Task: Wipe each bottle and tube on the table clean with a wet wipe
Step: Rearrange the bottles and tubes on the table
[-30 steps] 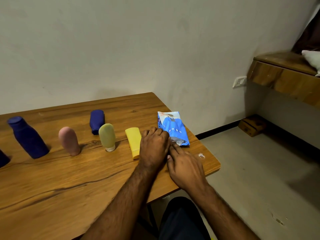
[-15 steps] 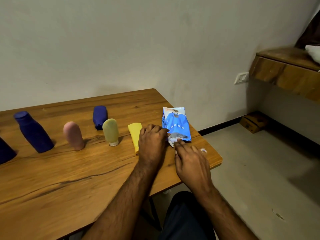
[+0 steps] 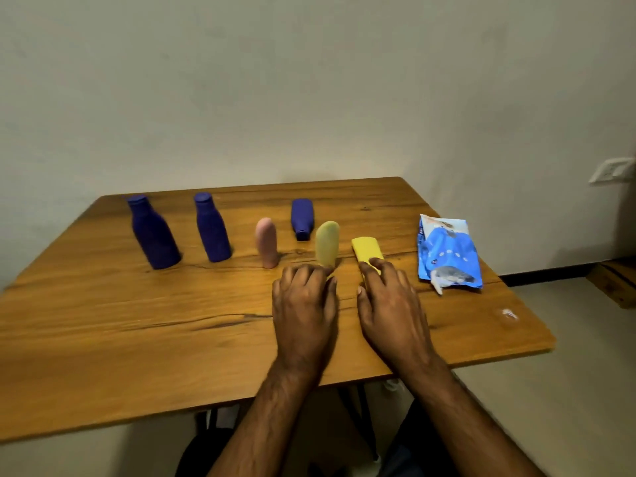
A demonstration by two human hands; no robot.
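On the wooden table (image 3: 137, 332) two tall blue bottles (image 3: 153, 232) (image 3: 211, 232) stand at the left. A pink tube (image 3: 266, 246) and a pale green tube (image 3: 327, 242) stand upright in the middle. A dark blue bottle (image 3: 301, 218) lies behind them, and a yellow tube (image 3: 364, 251) lies flat. My left hand (image 3: 304, 304) rests palm down, its fingertips touching the green tube's base. My right hand (image 3: 389, 301) lies with its fingers over the yellow tube's near end. A blue wet wipe pack (image 3: 447, 253), with a wipe poking from its near end, lies to the right, apart from both hands.
The table's right edge (image 3: 530, 304) and front edge are close to my hands. A plain wall stands behind the table, with a socket (image 3: 609, 170) at the right. A wooden block (image 3: 616, 280) sits on the floor at the right.
Both hands have left the wet wipe pack and moved left to the green and yellow tubes. The view has swung left, bringing both tall blue bottles fully into sight.
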